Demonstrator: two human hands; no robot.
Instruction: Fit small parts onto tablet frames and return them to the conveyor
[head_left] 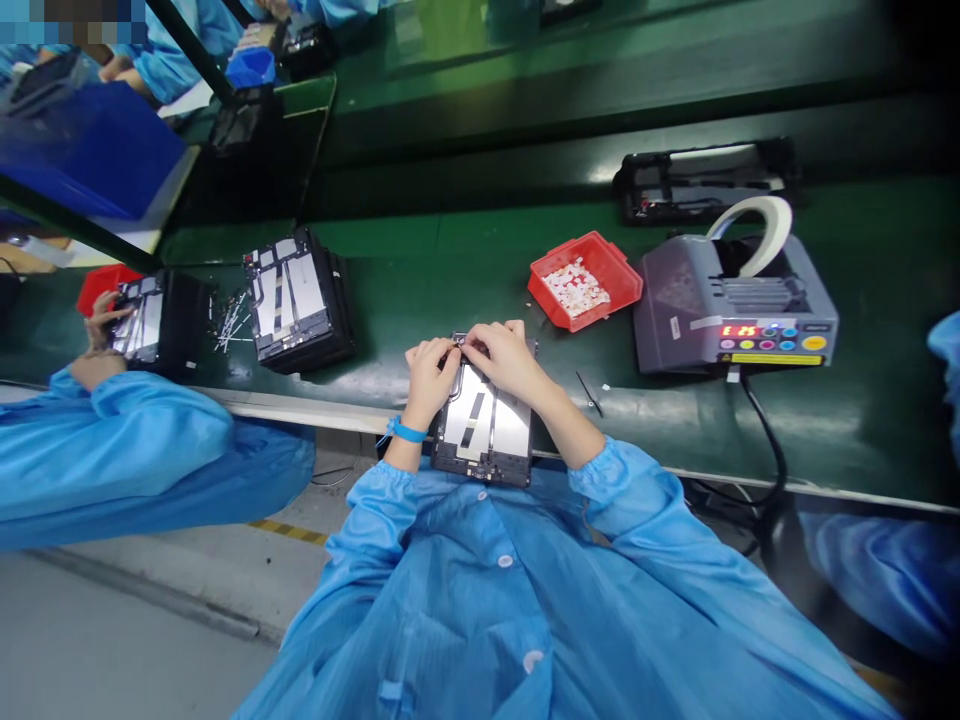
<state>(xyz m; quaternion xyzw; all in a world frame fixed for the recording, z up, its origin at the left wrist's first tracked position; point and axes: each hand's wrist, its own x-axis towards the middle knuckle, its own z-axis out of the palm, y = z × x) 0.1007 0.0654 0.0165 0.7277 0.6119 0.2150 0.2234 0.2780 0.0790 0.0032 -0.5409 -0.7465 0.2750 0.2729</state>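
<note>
My left hand (433, 372) and right hand (506, 360) meet at the unit's (499, 425) far end, fingertips bent in close; can't tell if they're pinching a small part. Unit lies under both hands, near end over the bench (420, 270) edge by my smock (465, 590), probably to bring the far end within easy reach. Red bin (619, 285) sits ahead-right of my right hand, tape dispenser (675, 320) further right, likely for a short reach. Stack (300, 290) sits left of my left hand, seemingly to leave elbow room.

The device (511, 428) looks smooth and metallic, the bench (427, 250) glossy.
</note>
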